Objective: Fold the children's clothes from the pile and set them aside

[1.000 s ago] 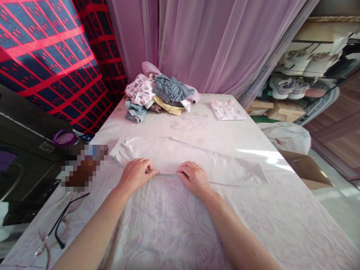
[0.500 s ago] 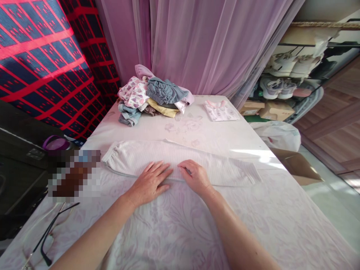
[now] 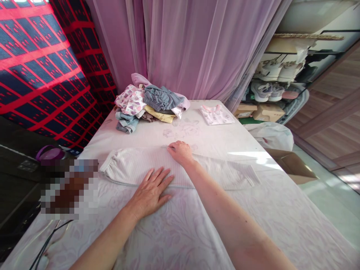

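Observation:
A pair of pale, finely striped pants [image 3: 135,161] lies folded lengthwise in front of me, its gathered elastic waistband to the left and the leg cuff to the right. My left hand [image 3: 153,191] rests flat on the near edge of the pants, fingers spread. Across the middle of the pants reaches my right arm. At their far edge my right hand [image 3: 181,151] is closed, thumb and fingertips pinched on the cloth near the crotch corner.
A heap of clothes [image 3: 152,103] lies at the table's far left, a folded pink-trimmed top [image 3: 216,114] at the far right. Dark cables [image 3: 49,240] lie at the near left. An open cardboard box [image 3: 292,165] stands beyond the right edge, below a shoe rack [image 3: 281,80].
My right hand has moved from the near edge of the pants to their far edge. The left hand stays flat in place. The view has shifted slightly.

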The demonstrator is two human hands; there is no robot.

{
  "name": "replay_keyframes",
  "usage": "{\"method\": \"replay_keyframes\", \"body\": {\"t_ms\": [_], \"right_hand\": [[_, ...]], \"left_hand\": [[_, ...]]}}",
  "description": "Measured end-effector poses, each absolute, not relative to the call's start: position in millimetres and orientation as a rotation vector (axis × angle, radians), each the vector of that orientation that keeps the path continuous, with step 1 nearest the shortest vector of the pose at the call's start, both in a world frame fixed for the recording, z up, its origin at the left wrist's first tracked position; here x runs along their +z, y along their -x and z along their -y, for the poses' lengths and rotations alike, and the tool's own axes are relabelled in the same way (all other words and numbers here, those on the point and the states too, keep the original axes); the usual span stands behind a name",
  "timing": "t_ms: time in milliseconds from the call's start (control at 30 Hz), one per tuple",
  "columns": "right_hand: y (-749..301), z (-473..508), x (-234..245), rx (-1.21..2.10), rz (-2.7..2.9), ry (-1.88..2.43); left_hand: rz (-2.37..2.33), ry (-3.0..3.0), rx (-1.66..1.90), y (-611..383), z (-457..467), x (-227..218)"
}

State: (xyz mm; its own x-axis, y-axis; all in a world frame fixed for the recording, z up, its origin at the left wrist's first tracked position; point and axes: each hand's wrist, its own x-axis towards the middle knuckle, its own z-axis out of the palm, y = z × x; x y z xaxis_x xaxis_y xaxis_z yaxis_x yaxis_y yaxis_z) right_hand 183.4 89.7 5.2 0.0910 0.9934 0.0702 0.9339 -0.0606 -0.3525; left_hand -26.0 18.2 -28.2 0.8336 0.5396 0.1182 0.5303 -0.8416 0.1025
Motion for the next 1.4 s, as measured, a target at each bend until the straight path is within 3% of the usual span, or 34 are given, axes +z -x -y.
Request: {"method": "replay_keyframes", "body": {"t_ms": [233,500,1400], "right_hand": [[-178.3,-117.1,6.0,0.439,1.880,2.054],[-171.0,-120.5,-10.8,0.172,1.846,2.136],[-231.2,-57.1,-2.9,0.176,1.846,2.250]], "left_hand": [[-0.866,-2.900,0.235,24.9,-17.6,-30.2],[-0.874,-2.881,0.238,24.5,-16.3,-29.8],[-0.873,-2.925,0.243,23.6,-17.2,-25.4]]}}
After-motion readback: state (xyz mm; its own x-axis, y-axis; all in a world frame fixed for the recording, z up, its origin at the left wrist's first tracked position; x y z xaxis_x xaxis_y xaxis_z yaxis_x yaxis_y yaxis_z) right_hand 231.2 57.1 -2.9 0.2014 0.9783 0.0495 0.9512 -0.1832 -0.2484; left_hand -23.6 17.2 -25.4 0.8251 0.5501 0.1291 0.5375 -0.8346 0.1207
